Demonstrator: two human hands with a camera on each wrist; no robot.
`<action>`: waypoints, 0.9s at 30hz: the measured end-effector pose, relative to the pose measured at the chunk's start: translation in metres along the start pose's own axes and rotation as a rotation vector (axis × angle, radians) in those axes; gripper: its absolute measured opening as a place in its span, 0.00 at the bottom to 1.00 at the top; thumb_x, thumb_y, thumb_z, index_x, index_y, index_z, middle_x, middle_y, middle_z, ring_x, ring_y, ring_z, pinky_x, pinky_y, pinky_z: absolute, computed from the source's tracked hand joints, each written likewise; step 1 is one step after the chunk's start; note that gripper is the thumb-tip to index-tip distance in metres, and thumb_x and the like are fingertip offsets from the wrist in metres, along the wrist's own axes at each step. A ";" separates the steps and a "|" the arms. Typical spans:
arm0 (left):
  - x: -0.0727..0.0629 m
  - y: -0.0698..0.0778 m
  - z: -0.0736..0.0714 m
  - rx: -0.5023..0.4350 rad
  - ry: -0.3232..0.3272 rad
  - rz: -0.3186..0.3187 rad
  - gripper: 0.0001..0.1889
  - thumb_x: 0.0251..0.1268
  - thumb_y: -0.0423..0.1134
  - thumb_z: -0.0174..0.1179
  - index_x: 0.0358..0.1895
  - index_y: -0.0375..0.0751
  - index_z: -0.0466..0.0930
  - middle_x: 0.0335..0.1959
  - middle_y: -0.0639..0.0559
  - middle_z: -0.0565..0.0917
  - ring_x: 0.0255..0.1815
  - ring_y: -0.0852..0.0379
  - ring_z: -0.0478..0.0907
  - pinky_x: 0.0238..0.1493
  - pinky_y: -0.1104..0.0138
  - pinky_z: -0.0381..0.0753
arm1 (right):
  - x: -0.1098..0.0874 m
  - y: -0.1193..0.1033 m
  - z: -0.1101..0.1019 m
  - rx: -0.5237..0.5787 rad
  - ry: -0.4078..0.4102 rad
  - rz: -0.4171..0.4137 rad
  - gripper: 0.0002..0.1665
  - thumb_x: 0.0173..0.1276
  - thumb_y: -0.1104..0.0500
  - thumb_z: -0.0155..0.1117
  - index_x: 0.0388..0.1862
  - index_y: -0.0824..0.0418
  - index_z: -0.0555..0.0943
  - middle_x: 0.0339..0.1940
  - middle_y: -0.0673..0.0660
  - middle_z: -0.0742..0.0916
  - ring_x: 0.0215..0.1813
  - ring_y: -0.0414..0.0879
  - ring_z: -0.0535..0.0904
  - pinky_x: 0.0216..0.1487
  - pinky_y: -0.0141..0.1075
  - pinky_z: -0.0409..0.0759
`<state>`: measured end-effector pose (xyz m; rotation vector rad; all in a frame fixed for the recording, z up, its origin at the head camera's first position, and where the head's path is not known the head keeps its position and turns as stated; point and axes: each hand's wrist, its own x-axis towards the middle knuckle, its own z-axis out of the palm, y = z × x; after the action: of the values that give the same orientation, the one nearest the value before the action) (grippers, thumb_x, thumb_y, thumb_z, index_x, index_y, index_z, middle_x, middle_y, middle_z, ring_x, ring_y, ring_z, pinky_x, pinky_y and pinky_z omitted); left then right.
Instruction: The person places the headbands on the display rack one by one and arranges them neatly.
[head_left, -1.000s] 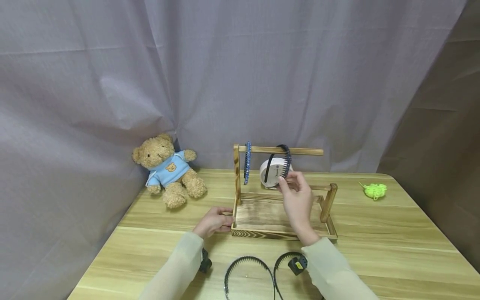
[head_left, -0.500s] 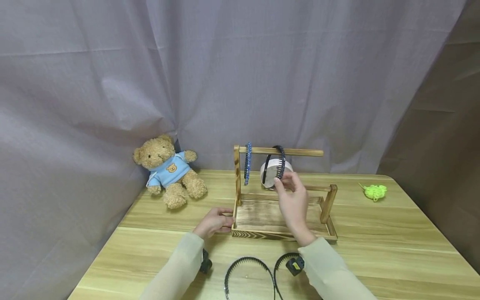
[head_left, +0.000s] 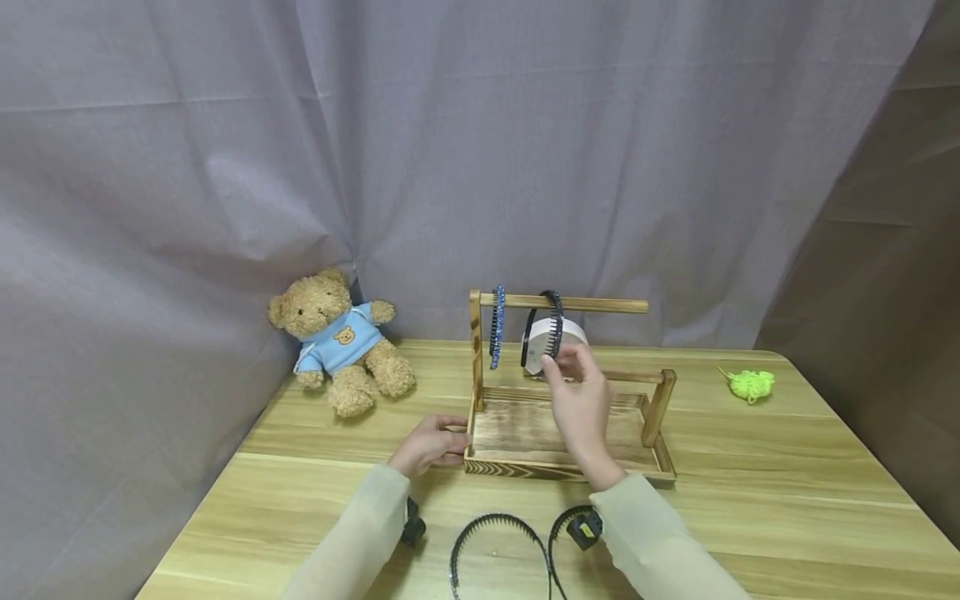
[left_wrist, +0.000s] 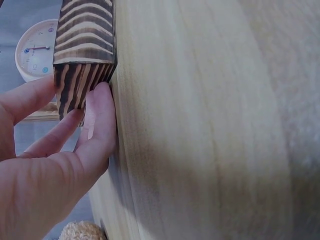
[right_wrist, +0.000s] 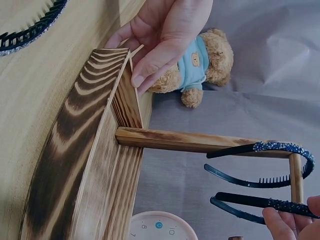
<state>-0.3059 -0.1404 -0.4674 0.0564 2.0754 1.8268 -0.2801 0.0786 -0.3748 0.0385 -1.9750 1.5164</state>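
- The right hand (head_left: pixel 583 404) pinches a black headband (head_left: pixel 556 332) that loops over the top bar (head_left: pixel 609 306) of a wooden rack (head_left: pixel 517 470).
- The left hand (head_left: pixel 430 443) grips the rack's left end, thumb and fingers on it.
- A blue headband (a glittery one!) (head_left: pixel 497 329) hangs by the post (head_left: pixel 476 354).

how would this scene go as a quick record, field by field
left hand: grips left end of wooden stand
right hand: pinches dark headband straddling the upper bar
also on upper bar: blue glittery headband, near the upright
behind stand: round clock, partly hidden
table, near side: black toothed headbands
table, far left: teddy bear, light-blue top
table, far right: neon-yellow tangle
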 end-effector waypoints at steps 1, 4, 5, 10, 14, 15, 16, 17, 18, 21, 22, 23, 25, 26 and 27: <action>0.000 0.000 0.000 0.001 0.000 0.000 0.26 0.67 0.29 0.57 0.67 0.23 0.65 0.50 0.29 0.82 0.50 0.41 0.83 0.51 0.56 0.86 | 0.000 -0.001 0.000 0.003 -0.003 -0.002 0.07 0.64 0.61 0.69 0.39 0.60 0.81 0.36 0.56 0.89 0.36 0.45 0.82 0.41 0.30 0.77; -0.001 0.001 0.000 0.011 0.004 0.000 0.27 0.67 0.29 0.58 0.67 0.23 0.65 0.51 0.29 0.82 0.50 0.41 0.83 0.51 0.56 0.86 | -0.001 -0.002 0.000 0.007 -0.010 -0.017 0.07 0.65 0.60 0.69 0.39 0.60 0.81 0.36 0.56 0.89 0.36 0.46 0.82 0.41 0.29 0.77; -0.001 0.001 0.000 0.013 0.006 -0.001 0.27 0.67 0.29 0.58 0.67 0.24 0.65 0.51 0.29 0.82 0.50 0.41 0.83 0.51 0.56 0.86 | -0.001 -0.003 0.001 0.007 -0.013 -0.022 0.07 0.65 0.60 0.69 0.39 0.61 0.81 0.36 0.57 0.89 0.36 0.46 0.82 0.41 0.28 0.77; -0.001 0.001 0.000 0.007 0.005 -0.001 0.27 0.67 0.30 0.58 0.67 0.24 0.65 0.51 0.29 0.82 0.50 0.41 0.83 0.51 0.55 0.86 | -0.001 -0.003 0.002 0.001 -0.024 -0.038 0.07 0.65 0.61 0.69 0.39 0.62 0.81 0.36 0.57 0.89 0.36 0.47 0.83 0.40 0.26 0.77; -0.001 0.000 0.001 0.009 0.008 0.000 0.27 0.67 0.30 0.58 0.67 0.24 0.65 0.51 0.30 0.82 0.49 0.42 0.84 0.50 0.56 0.86 | 0.000 -0.004 0.003 -0.008 -0.028 -0.046 0.08 0.64 0.62 0.69 0.39 0.62 0.80 0.37 0.57 0.89 0.37 0.48 0.84 0.40 0.25 0.78; -0.001 0.000 0.001 0.010 0.010 0.000 0.27 0.67 0.30 0.58 0.67 0.24 0.65 0.51 0.30 0.82 0.48 0.42 0.84 0.50 0.56 0.86 | 0.000 -0.004 0.003 -0.009 -0.029 -0.048 0.08 0.64 0.62 0.69 0.39 0.62 0.80 0.37 0.57 0.89 0.37 0.48 0.84 0.40 0.25 0.78; -0.001 0.000 0.001 0.013 0.010 0.000 0.27 0.67 0.30 0.58 0.67 0.25 0.66 0.51 0.30 0.82 0.48 0.43 0.84 0.50 0.56 0.86 | 0.000 -0.004 0.004 -0.008 -0.029 -0.051 0.08 0.64 0.61 0.69 0.39 0.62 0.80 0.37 0.57 0.89 0.37 0.48 0.84 0.40 0.25 0.78; -0.001 0.000 0.000 0.017 0.011 -0.001 0.27 0.67 0.30 0.58 0.67 0.25 0.66 0.50 0.30 0.82 0.48 0.44 0.84 0.50 0.56 0.86 | 0.000 -0.004 0.004 -0.008 -0.029 -0.053 0.08 0.64 0.61 0.69 0.39 0.62 0.80 0.37 0.58 0.89 0.37 0.48 0.84 0.39 0.24 0.79; -0.001 0.000 0.000 0.019 0.013 -0.002 0.26 0.67 0.30 0.58 0.67 0.25 0.66 0.50 0.31 0.82 0.47 0.44 0.84 0.50 0.56 0.86 | -0.001 -0.004 0.004 -0.009 -0.029 -0.055 0.08 0.64 0.61 0.69 0.39 0.62 0.80 0.37 0.58 0.89 0.37 0.48 0.84 0.38 0.23 0.79; 0.000 0.000 0.000 0.038 0.018 -0.004 0.26 0.67 0.31 0.58 0.66 0.25 0.67 0.49 0.32 0.83 0.45 0.47 0.84 0.49 0.57 0.87 | -0.001 -0.004 0.005 -0.009 -0.030 -0.056 0.08 0.64 0.62 0.69 0.39 0.63 0.80 0.37 0.58 0.88 0.37 0.48 0.84 0.34 0.21 0.80; 0.000 0.000 0.000 0.042 0.019 -0.005 0.26 0.67 0.31 0.58 0.66 0.25 0.67 0.49 0.32 0.83 0.45 0.48 0.84 0.49 0.57 0.87 | -0.001 -0.004 0.006 -0.007 -0.031 -0.056 0.08 0.64 0.61 0.69 0.39 0.63 0.80 0.36 0.58 0.88 0.37 0.48 0.84 0.33 0.21 0.80; 0.000 0.000 0.000 0.044 0.021 -0.006 0.26 0.66 0.31 0.59 0.66 0.25 0.67 0.49 0.32 0.83 0.45 0.49 0.84 0.49 0.57 0.87 | -0.001 -0.004 0.006 -0.008 -0.032 -0.054 0.08 0.65 0.62 0.69 0.39 0.63 0.80 0.36 0.58 0.88 0.37 0.48 0.84 0.32 0.21 0.80; 0.000 0.000 0.000 0.043 0.020 -0.005 0.26 0.67 0.31 0.59 0.66 0.25 0.67 0.49 0.32 0.83 0.45 0.48 0.84 0.49 0.56 0.86 | -0.001 -0.005 0.007 -0.012 -0.034 -0.051 0.07 0.65 0.61 0.69 0.38 0.62 0.80 0.37 0.58 0.89 0.38 0.48 0.84 0.32 0.21 0.80; 0.000 0.000 0.000 0.042 0.019 -0.005 0.26 0.67 0.31 0.59 0.66 0.25 0.67 0.49 0.32 0.82 0.45 0.48 0.84 0.50 0.56 0.86 | -0.001 -0.005 0.007 -0.019 -0.035 -0.051 0.07 0.65 0.61 0.69 0.38 0.62 0.80 0.37 0.58 0.89 0.38 0.48 0.84 0.33 0.21 0.80; 0.000 0.000 0.000 0.041 0.019 -0.004 0.26 0.67 0.31 0.59 0.66 0.25 0.67 0.49 0.32 0.82 0.46 0.47 0.84 0.50 0.56 0.86 | -0.001 -0.005 0.007 -0.026 -0.036 -0.050 0.07 0.65 0.61 0.69 0.38 0.62 0.80 0.37 0.58 0.89 0.39 0.48 0.85 0.34 0.22 0.80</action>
<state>-0.3056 -0.1402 -0.4669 0.0462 2.1246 1.7893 -0.2805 0.0702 -0.3725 0.1047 -2.0066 1.4675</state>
